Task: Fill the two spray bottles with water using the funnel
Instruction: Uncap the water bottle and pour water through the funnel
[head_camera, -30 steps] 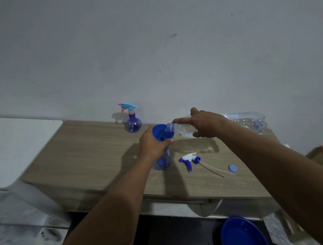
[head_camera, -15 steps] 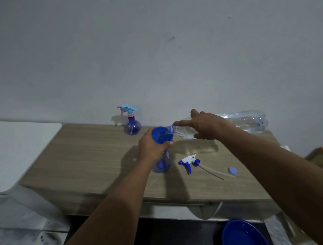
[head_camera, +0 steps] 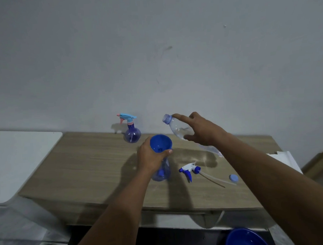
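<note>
While the left hand (head_camera: 151, 158) has its grip clenched on the blue funnel (head_camera: 161, 143) sitting in the open spray bottle (head_camera: 161, 172) on the tabletop (head_camera: 95, 163), the right hand (head_camera: 204, 132) grips the clear water bottle (head_camera: 177, 128), mouth tipped up, not pouring. Its trigger head (head_camera: 189, 170) lies beside it w/ a cap (head_camera: 234, 178). 2nd spray bottle (head_camera: 131, 132) is capped by the wall; fill levels unclear, so approx. halfway at best.
</note>
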Tool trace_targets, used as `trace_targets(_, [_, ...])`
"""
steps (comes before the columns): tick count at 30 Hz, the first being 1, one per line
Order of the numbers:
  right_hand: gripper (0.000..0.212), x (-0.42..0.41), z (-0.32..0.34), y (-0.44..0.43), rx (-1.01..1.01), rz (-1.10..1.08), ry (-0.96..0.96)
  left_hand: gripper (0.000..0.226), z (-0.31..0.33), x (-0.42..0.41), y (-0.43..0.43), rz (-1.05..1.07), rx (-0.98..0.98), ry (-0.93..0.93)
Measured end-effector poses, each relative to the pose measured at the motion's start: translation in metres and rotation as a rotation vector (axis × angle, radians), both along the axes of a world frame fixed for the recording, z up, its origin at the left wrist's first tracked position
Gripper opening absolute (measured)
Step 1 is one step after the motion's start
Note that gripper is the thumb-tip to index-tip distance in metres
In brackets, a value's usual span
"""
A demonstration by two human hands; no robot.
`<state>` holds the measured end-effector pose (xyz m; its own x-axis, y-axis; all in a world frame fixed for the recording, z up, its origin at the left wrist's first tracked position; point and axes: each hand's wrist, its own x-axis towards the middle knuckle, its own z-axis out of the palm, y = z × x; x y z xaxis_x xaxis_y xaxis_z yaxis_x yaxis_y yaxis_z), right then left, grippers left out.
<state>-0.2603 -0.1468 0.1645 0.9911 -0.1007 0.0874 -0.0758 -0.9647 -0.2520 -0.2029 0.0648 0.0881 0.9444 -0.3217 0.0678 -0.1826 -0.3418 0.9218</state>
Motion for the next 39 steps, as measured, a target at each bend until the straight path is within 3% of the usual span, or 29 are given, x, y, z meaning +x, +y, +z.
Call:
trace_targets(10, [0.082, 0.019, -0.021, -0.022, 0.358, -0.175, -0.318, 0.056, -0.006, 0.003, -0.002, 0.009, 0.001, -0.019])
trace_targets(15, [0.085, 0.032, -0.034, -0.021, 0.439, -0.192, -0.369, 0.065, -0.005, 0.002, -0.002, 0.019, 0.004, 0.003])
trace_targets(23, [0.087, 0.034, -0.057, -0.018, 0.627, -0.253, -0.418, 0.06, -0.007, 0.004, -0.001, -0.001, 0.022, 0.0])
trace_targets(31, [0.116, 0.012, -0.035, -0.013, 0.569, -0.282, -0.317, 0.067, -0.009, 0.004, -0.002, 0.005, 0.024, -0.001])
trace_targets(34, [0.092, -0.007, -0.027, 0.008, 0.413, -0.326, -0.447, 0.079, -0.011, 0.0, 0.001, -0.011, -0.016, 0.018])
trace_targets(36, [0.079, -0.017, -0.023, 0.028, 0.315, -0.294, -0.565, 0.112, -0.017, -0.002, 0.004, -0.002, -0.059, 0.069])
trace_targets(37, [0.073, -0.02, -0.022, 0.038, 0.279, -0.264, -0.585, 0.125, -0.023, -0.003, 0.007, 0.019, -0.066, 0.082])
trace_targets(39, [0.066, -0.021, -0.023, 0.059, 0.258, -0.193, -0.509, 0.129, -0.038, -0.001, 0.012, 0.054, -0.019, 0.093])
